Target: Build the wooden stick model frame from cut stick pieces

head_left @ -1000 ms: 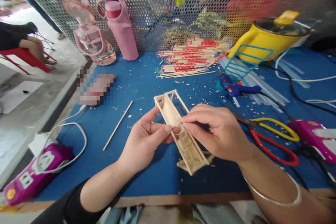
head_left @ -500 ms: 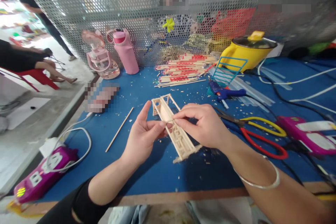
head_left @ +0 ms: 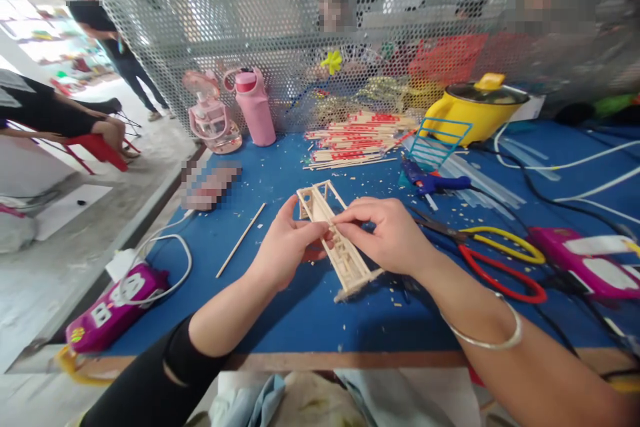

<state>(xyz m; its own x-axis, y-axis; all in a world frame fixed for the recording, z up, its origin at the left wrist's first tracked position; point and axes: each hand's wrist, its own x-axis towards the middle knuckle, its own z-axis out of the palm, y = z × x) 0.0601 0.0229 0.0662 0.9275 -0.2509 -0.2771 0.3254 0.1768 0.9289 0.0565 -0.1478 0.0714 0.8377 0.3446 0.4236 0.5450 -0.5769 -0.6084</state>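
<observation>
A small, long frame (head_left: 345, 263) built of thin wooden sticks lies tilted above the blue tabletop, with lattice pieces inside its near half. My left hand (head_left: 286, 245) is closed on the frame's left side, thumb on top and fingers curled beneath. From the right, my right hand (head_left: 393, 235) pinches thumb and forefinger together at the middle of the frame. Whatever tiny piece is in that pinch is mostly hidden by the fingertips. A single loose stick (head_left: 241, 240) lies left of my left hand.
Scissors (head_left: 467, 235) and a blue glue gun (head_left: 435, 180) lie to the right, near clear glue sticks (head_left: 480, 173). Bundled sticks (head_left: 360, 137), a yellow pot (head_left: 475, 113) and pink bottle (head_left: 256, 110) stand along the mesh panel (head_left: 280, 33). Purple power strips (head_left: 117, 307) flank the table.
The view has shifted, so the table's left side appears farther right. My left thumb and fingers have closed in more around the frame; my right hand keeps its pinch at the same spot.
</observation>
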